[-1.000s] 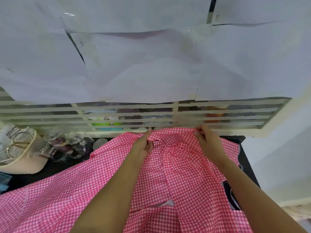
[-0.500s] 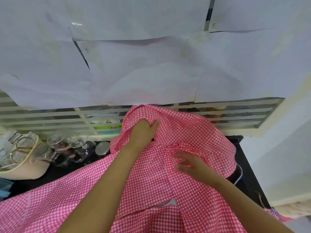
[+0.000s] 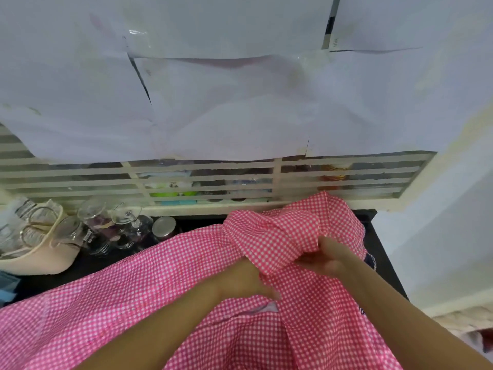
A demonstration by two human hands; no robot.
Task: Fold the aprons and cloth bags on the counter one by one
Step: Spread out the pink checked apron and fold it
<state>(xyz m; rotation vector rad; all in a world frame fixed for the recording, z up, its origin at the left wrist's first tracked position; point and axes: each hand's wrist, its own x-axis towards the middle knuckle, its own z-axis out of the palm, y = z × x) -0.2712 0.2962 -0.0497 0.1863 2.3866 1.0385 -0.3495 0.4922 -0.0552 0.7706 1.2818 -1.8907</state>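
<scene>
One apron (image 3: pixel 160 303) only, barely mid-fold on the counter (image 3: pixel 88 265): pinches its bunched top with right hand (image 3: pixel 328 260), grip of left hand (image 3: pixel 240 283) too blurred to tell.

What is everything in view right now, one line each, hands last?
apron: one, pink-and-white check, spread over the counter, far end folded back
counter: one, black, under the apron
glass jars: several, clear, counter's left rear
basket: one, cream, far left, holding glassware
paper sheets: several, white, over the window
window grille: one, cream, behind the counter
dark cloth: one, navy, at the apron's right edge
left hand: at the folded flap's lower edge, grip unclear
right hand: pinches the flap
</scene>
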